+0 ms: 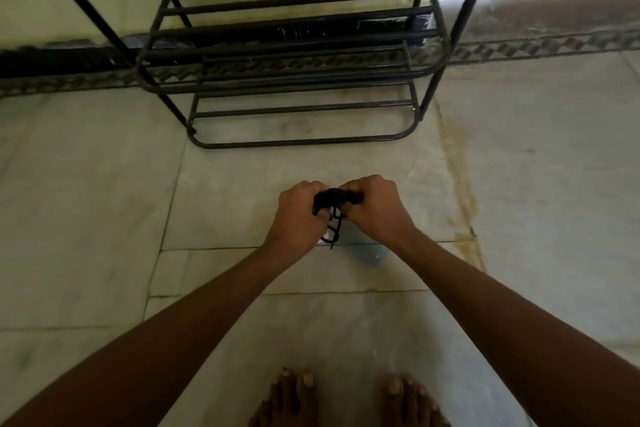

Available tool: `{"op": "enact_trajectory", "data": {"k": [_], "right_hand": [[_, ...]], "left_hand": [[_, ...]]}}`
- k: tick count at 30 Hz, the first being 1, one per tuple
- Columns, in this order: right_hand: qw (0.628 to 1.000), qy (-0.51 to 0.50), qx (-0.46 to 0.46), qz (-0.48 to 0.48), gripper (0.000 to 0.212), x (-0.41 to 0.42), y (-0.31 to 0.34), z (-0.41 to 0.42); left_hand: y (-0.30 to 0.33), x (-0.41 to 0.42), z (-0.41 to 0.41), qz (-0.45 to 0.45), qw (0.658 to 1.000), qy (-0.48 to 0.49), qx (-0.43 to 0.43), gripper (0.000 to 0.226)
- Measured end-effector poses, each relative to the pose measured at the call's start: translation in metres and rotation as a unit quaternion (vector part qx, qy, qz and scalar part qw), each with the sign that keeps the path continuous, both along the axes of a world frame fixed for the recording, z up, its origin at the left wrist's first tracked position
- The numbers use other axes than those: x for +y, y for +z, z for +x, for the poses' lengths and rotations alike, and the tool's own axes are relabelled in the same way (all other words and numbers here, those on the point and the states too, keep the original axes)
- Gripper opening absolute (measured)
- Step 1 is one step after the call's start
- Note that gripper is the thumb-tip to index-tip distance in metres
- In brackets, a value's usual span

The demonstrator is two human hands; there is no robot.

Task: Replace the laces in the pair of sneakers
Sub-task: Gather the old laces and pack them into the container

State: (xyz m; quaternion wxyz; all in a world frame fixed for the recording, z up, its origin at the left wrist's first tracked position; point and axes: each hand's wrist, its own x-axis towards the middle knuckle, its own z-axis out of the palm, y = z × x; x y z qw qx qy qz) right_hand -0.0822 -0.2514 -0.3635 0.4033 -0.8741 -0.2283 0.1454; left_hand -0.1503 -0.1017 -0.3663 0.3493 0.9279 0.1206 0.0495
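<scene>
Person is standing barefoot on the marble floor [104, 201], facing a black metal rack [294, 80]. Both arms are reaching forward. The left hand [298, 215] and right hand [372, 204] are each gripping one end of a bundled black lace [334, 198], fingers curled round it; loose strands are dangling between the wrists. A pale blue object [367, 250] is lying on the floor below the hands; cannot tell what it is. No sneakers are showing in view.

Judgement: the step in hand looks like untangling the lace. To do it well, the hands should be easing apart slowly, one grip staying firm while the other is feeding out loops, so knots are not tightening.
</scene>
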Motion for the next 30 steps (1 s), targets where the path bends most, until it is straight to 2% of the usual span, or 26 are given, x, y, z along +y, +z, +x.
{"op": "enact_trajectory", "data": {"k": [7,11,17,20,24,30], "right_hand": [[0.998,0.048,-0.004,-0.044,0.015,0.044,-0.008,-0.012],[0.994,0.071,-0.029,-0.081,0.017,0.060,-0.011,-0.015],[0.978,0.069,-0.091,-0.174,0.019,0.069,-0.025,-0.015],[0.968,0.078,-0.120,-0.208,0.019,0.069,-0.025,-0.016],[0.974,0.076,-0.115,-0.180,0.021,0.062,-0.027,-0.014],[0.989,0.071,-0.038,-0.126,0.011,0.055,-0.019,-0.014]], "left_hand": [[-0.009,0.041,-0.019,0.004,0.999,0.014,0.030,0.031],[-0.013,0.051,-0.027,0.002,0.999,0.026,0.019,0.034],[-0.018,0.054,-0.038,-0.030,0.999,0.024,-0.009,0.052],[-0.019,0.053,-0.041,-0.043,0.998,0.038,-0.031,0.048],[-0.020,0.054,-0.042,-0.033,0.997,0.047,-0.049,0.037],[-0.021,0.052,-0.035,-0.023,0.997,0.057,-0.049,0.034]]}}
